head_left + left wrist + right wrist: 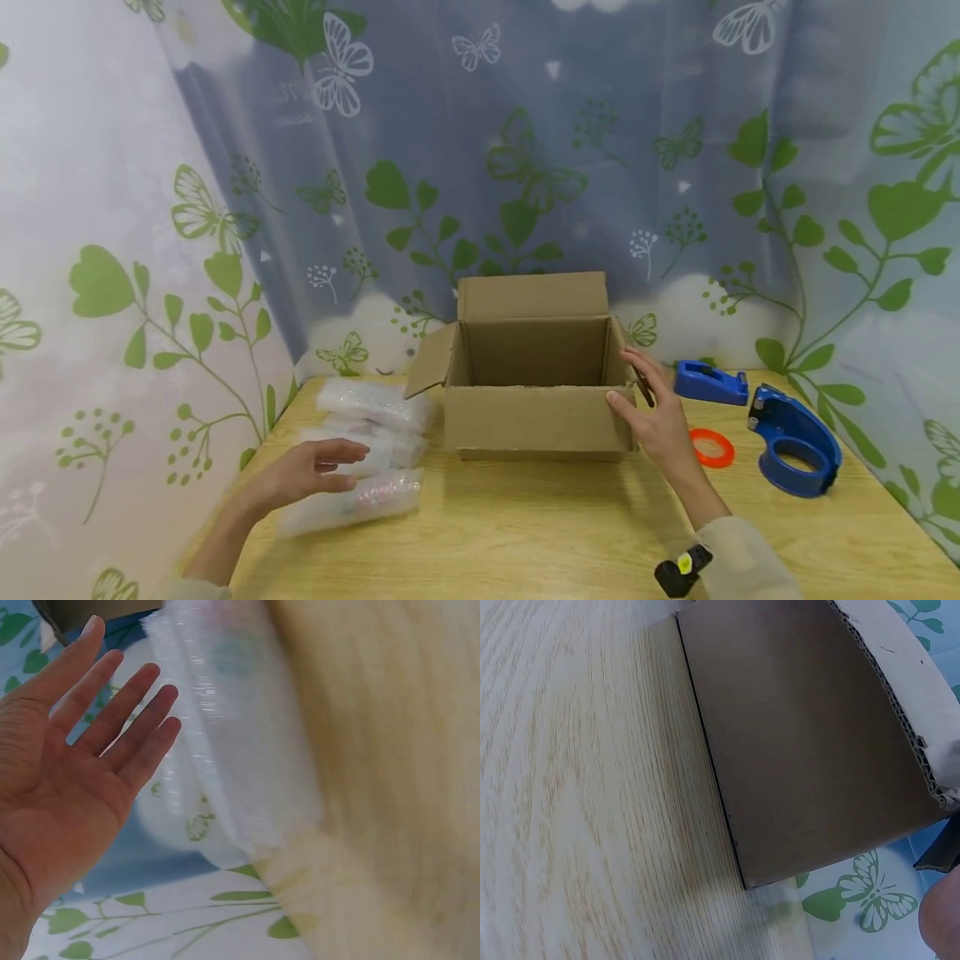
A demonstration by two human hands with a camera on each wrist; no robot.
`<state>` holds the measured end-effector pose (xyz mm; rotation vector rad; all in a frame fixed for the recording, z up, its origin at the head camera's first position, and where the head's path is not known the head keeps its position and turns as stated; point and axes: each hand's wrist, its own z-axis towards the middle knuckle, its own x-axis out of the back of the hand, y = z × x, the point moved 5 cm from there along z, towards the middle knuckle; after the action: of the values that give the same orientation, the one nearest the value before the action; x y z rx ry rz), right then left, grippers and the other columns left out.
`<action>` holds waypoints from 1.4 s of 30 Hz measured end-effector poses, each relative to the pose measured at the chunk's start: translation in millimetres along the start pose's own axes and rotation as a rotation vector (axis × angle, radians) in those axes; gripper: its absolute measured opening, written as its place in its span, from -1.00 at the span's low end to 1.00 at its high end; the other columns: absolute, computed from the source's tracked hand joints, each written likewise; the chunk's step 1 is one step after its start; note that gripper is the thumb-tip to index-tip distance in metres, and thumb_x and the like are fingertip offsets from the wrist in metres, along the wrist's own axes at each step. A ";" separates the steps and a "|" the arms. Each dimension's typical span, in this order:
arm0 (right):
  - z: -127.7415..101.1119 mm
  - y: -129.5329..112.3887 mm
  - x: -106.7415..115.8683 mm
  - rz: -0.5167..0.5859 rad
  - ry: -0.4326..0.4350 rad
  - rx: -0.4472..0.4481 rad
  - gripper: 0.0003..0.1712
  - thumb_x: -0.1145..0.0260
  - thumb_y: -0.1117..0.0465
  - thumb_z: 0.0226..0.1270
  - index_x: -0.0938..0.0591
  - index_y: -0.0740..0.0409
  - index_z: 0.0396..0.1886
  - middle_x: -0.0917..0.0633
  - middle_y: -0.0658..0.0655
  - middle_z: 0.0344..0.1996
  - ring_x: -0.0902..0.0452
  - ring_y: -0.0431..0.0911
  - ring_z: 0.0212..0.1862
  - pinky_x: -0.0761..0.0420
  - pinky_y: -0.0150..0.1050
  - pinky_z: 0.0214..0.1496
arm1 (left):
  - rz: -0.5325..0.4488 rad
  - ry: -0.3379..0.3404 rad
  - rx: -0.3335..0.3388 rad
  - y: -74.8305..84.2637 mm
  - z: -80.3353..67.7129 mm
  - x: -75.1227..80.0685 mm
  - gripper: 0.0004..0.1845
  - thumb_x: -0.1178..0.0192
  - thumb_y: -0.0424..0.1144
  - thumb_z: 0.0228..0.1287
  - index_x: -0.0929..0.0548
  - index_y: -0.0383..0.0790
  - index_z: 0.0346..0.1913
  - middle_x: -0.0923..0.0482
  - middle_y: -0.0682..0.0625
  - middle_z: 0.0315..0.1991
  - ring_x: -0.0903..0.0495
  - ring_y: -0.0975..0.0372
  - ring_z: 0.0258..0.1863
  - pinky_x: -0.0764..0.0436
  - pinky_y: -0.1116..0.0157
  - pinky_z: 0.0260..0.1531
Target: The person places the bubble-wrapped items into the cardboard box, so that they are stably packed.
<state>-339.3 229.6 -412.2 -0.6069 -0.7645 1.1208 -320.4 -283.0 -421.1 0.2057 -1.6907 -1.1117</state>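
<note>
An open cardboard box (532, 379) stands mid-table with its flaps up. My right hand (651, 407) rests against the box's right side, fingers fairly straight along the folded-down right flap, thumb at the front corner. In the right wrist view the box wall (802, 735) fills the frame and one fingertip (941, 930) shows at the lower right. My left hand (324, 467) hovers, fingers spread, over a heap of bubble-wrap packets (375, 433) left of the box. In the left wrist view that left hand (112, 705) shows its palm flat and empty beside a packet (232, 742).
Right of the box lie a small blue tape dispenser (709, 382), a larger blue tape dispenser (798, 442) and an orange ring (712, 447). A leaf-and-butterfly curtain (525, 150) closes in the wooden table (525, 533) at the back and both sides.
</note>
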 end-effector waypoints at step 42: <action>-1.4 1.4 -0.1 0.065 -0.025 0.001 -0.33 -0.38 0.36 0.45 -0.40 0.22 0.49 -0.29 0.10 0.57 -0.17 0.13 0.57 -0.19 -0.55 0.43 | 0.226 0.138 -0.009 -34.1 -9.0 -30.2 -0.35 -0.52 0.05 0.17 -0.65 0.00 0.33 -0.65 -0.02 0.27 -0.59 0.03 0.27 -0.56 0.31 0.22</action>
<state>-338.9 229.8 -414.1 -0.6220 -0.7701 1.1898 -312.4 -288.5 -466.5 0.0810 -1.5437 -0.9160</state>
